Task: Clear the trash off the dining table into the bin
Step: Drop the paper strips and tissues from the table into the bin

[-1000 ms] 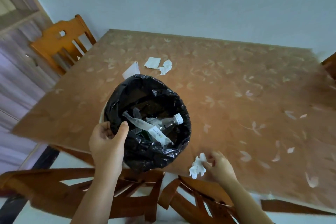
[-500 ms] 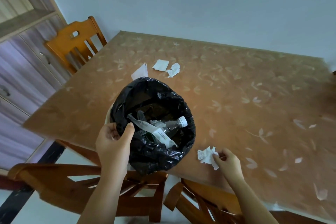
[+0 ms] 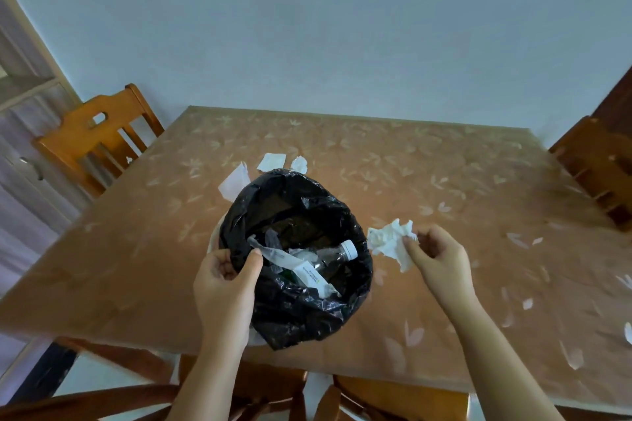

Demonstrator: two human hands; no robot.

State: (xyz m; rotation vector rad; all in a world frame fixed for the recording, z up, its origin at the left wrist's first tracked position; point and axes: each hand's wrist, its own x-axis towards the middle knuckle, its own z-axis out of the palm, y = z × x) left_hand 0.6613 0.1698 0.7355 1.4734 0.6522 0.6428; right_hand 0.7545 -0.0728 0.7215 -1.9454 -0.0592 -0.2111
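At the far left a wooden chair [image 3: 99, 133] stands against the edge of the dining table [image 3: 461, 188]. On the table, behind the bin, lie three white scraps: a flat paper piece [image 3: 236, 181], a square paper piece [image 3: 271, 161] and a small crumpled piece [image 3: 299, 164]. The left hand [image 3: 224, 287] grips the near left rim of the bin [image 3: 301, 318], with the thumb inside the black liner and the fingers curled around the outside. Inside the bin lie a clear plastic bottle [image 3: 337, 251] with a white cap and a long white wrapper [image 3: 301, 270]. Just beside the right rim of the bin is a crumpled white tissue [image 3: 390, 241]. The right hand [image 3: 441, 260] pinches this tissue between its fingertips. At the far right stands a second chair [image 3: 595, 164].
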